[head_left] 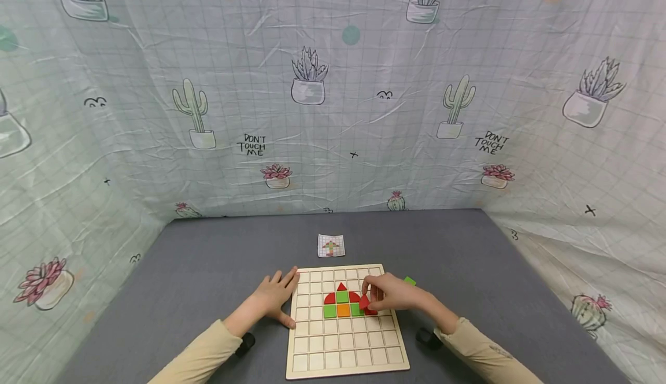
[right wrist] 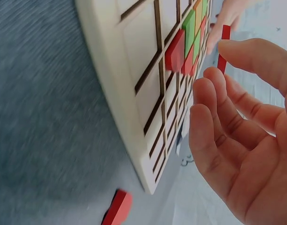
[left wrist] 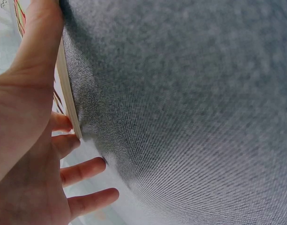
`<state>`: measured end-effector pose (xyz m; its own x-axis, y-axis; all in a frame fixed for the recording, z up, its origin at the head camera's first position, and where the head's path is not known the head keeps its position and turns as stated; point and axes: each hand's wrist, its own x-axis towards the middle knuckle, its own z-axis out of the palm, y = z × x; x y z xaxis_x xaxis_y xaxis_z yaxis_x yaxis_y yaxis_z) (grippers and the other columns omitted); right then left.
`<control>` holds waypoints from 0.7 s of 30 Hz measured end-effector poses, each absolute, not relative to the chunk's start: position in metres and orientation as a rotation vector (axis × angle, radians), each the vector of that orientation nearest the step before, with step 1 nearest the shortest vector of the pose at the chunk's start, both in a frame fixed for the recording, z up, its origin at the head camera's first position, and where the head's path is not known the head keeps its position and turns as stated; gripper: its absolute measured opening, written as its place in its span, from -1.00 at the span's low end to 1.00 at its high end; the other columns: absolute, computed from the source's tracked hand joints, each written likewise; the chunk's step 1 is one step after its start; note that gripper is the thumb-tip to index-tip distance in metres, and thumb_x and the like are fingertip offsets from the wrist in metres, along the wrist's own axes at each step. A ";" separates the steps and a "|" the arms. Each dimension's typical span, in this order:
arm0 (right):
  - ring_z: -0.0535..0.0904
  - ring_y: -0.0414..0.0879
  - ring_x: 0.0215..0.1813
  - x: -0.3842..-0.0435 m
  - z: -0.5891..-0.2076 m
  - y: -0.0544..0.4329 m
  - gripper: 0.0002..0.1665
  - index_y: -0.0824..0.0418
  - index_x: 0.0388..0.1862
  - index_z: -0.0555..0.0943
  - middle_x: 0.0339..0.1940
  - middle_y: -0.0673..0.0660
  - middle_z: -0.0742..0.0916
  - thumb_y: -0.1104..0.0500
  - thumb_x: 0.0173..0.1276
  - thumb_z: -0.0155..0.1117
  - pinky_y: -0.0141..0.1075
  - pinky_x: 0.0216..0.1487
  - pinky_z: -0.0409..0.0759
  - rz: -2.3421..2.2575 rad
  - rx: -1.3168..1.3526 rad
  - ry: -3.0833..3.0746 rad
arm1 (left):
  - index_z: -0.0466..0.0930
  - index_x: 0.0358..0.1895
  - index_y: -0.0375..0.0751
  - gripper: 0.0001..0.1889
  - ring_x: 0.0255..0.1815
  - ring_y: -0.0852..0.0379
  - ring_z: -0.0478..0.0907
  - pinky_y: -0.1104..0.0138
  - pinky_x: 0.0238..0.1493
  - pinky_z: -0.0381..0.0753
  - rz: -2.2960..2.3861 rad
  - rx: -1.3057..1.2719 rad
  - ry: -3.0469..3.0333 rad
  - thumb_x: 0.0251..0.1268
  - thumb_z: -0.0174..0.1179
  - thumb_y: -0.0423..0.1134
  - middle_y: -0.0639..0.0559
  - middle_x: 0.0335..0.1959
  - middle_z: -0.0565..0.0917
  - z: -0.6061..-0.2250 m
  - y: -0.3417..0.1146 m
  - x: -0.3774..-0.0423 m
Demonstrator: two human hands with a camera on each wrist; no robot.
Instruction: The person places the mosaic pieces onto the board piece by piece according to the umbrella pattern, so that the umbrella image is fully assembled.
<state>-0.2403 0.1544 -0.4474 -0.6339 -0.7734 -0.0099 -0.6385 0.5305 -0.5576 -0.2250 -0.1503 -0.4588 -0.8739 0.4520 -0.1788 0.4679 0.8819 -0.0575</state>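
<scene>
Red tile (head_left: 364,302) in right grip (head_left: 392,291)

Held red piece (right wrist: 226,32), partly hidden

I count one gridded board (head_left: 331,360), one printed card (head_left: 331,246) and two hands: one left hand (head_left: 274,295), one right hand (head_left: 393,292). On the board I get eight pieces in place: four red pieces (head_left: 330,299), three green squares (head_left: 341,297) and one orange square (head_left: 343,310). I see one held red piece (head_left: 364,303) too. Off the board, my head view gives one loose green piece (head_left: 410,281); my right wrist view gives one loose red piece (right wrist: 119,207). I also tally two sleeves (head_left: 208,349) and two "DON'T TOUCH ME" prints (head_left: 253,145).
</scene>
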 end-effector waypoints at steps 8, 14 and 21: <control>0.40 -0.39 -0.56 -0.240 -0.447 0.137 -0.79 0.19 -0.21 0.49 -0.58 -0.06 0.58 0.26 0.14 0.21 -0.53 -0.43 0.43 -0.736 -1.225 2.475 | 0.07 0.35 -0.27 0.20 0.30 -0.21 0.17 -0.03 0.12 0.25 -0.164 0.718 2.894 -0.45 0.26 0.38 -0.14 0.39 0.11 -0.459 -0.151 -0.226; 0.36 -0.42 -0.57 -0.240 -0.449 0.124 -0.81 0.15 -0.25 0.49 -0.59 -0.11 0.56 0.21 0.14 0.25 -0.55 -0.44 0.39 -0.665 -1.268 2.493 | 0.08 0.35 -0.26 0.20 0.29 -0.19 0.18 -0.01 0.12 0.25 -0.187 0.708 2.891 -0.46 0.25 0.40 -0.13 0.39 0.12 -0.459 -0.150 -0.225; 0.35 -0.42 -0.58 -0.240 -0.447 0.107 -0.80 0.13 -0.28 0.50 -0.60 -0.12 0.57 0.16 0.12 0.29 -0.55 -0.48 0.35 -0.619 -1.282 2.519 | 0.07 0.35 -0.27 0.21 0.29 -0.22 0.17 -0.02 0.11 0.25 -0.176 0.724 2.889 -0.45 0.25 0.40 -0.14 0.39 0.10 -0.461 -0.151 -0.228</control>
